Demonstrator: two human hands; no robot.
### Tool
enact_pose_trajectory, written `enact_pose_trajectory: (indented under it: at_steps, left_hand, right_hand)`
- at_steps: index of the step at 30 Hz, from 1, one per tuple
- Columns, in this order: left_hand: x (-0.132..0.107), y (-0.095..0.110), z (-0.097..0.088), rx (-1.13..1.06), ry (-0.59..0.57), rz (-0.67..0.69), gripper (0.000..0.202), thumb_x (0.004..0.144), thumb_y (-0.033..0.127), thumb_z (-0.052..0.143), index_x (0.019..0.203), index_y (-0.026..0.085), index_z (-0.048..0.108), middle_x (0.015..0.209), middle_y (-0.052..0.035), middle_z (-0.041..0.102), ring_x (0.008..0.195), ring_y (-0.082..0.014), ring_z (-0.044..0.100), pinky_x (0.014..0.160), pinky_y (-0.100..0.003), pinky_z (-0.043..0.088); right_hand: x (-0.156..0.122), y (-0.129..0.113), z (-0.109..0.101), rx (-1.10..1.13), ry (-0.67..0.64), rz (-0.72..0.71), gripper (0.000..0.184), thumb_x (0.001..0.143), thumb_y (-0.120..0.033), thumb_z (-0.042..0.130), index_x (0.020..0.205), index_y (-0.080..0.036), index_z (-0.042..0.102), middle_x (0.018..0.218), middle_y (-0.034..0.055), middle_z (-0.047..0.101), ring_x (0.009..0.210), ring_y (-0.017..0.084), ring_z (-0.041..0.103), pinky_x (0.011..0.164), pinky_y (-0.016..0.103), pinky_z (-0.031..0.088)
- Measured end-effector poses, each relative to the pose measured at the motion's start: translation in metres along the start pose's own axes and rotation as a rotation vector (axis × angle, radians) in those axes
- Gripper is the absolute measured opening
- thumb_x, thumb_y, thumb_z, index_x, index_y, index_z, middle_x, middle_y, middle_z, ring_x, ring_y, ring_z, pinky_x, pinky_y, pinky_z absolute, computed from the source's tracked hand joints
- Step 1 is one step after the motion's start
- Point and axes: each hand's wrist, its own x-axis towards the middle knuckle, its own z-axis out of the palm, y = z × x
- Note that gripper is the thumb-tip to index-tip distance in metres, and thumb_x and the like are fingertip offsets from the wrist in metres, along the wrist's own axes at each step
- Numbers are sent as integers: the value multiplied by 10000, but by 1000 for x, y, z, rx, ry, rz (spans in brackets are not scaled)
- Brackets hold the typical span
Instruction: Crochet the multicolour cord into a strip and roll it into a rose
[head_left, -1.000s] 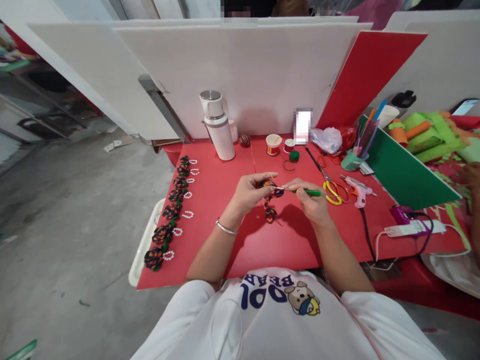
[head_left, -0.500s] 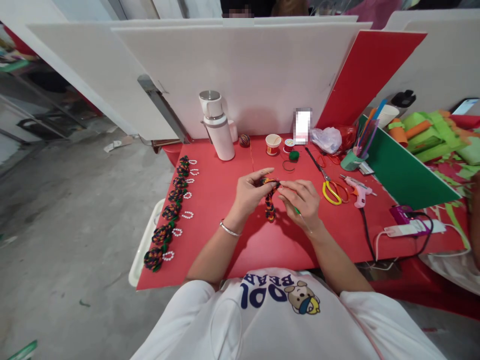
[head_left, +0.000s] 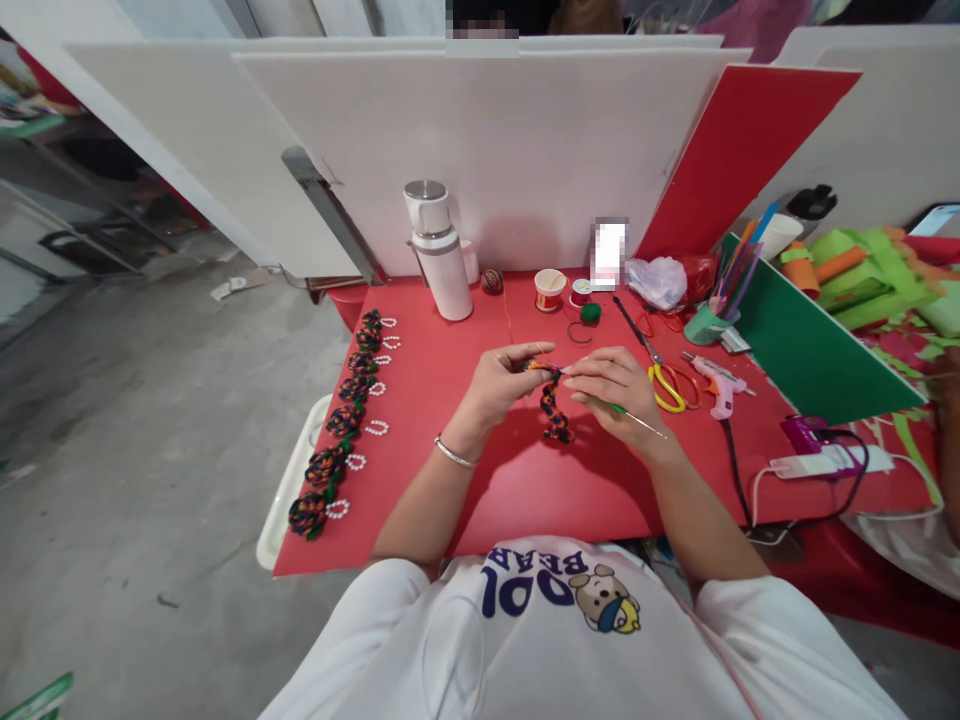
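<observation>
Centrally, in front of the white flask, over the red table: a twisted crochet strip of dark yarn flecked red, orange and green, hanging curled. Left hand grip pinches its top end. Right hand grip is closed around a green-handled crochet hook, fingertips at the same end.

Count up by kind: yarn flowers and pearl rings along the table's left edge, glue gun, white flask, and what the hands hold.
Yarn flowers: 7
Pearl rings: 7
Glue gun: 1
White flask: 1
Crocheted strip, in left hand: 1
Crochet hook, in right hand: 1
Total: 18
</observation>
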Motion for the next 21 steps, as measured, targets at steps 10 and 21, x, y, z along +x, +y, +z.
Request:
enact_pose_trajectory:
  at_steps: [10, 21]
  left_hand:
    - [-1, 1, 0, -38, -94, -62, 393, 615, 188, 829, 1003, 132, 823, 665, -16, 682, 515, -54, 478, 501, -210, 337]
    - [-3, 3, 2, -139, -84, -63, 419, 579, 319, 962, 937, 153, 823, 629, 11, 620, 473, -33, 418, 456, -198, 260]
  right_hand:
    - [-16, 4, 9, 689, 144, 525, 170, 967, -420, 641, 946, -313, 772, 988, 20, 807, 990, 219, 744, 953, 437, 585]
    - [-28, 2, 54, 865, 495, 700, 350, 840, -619, 729, 873, -272, 698, 946, 38, 797, 894, 206, 763, 802, 383, 620]
